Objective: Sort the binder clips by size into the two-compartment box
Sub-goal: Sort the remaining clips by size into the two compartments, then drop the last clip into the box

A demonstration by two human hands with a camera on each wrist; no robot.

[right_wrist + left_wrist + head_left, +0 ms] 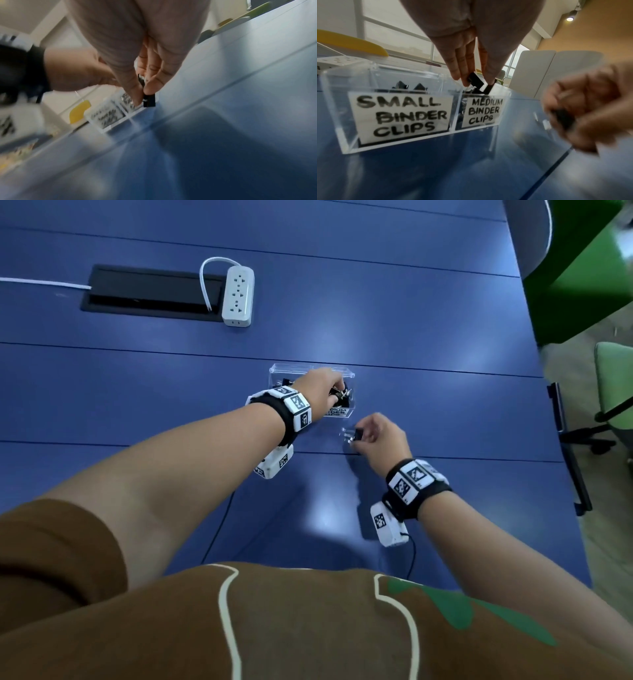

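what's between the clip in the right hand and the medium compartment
The left hand is in the way. It hovers over the medium compartment of the clear acrylic two-compartment box, pinching a black binder clip at its open top. The right hand holds its own black binder clip just beside the box.

The counter (376, 302) is deep blue with thin dark seams. The box (337, 108) is clear, its two labels (402, 115) white with black hand lettering. The binder clips (475, 79) are black with silvery wire handles. The power strip (238, 296) and its cord are white, the hatch (150, 292) beside it black. Both wristbands (414, 484) are black, carrying white blocks with black square-pixel markers. The shirt (308, 628) is brown with cream outlines and green patches.
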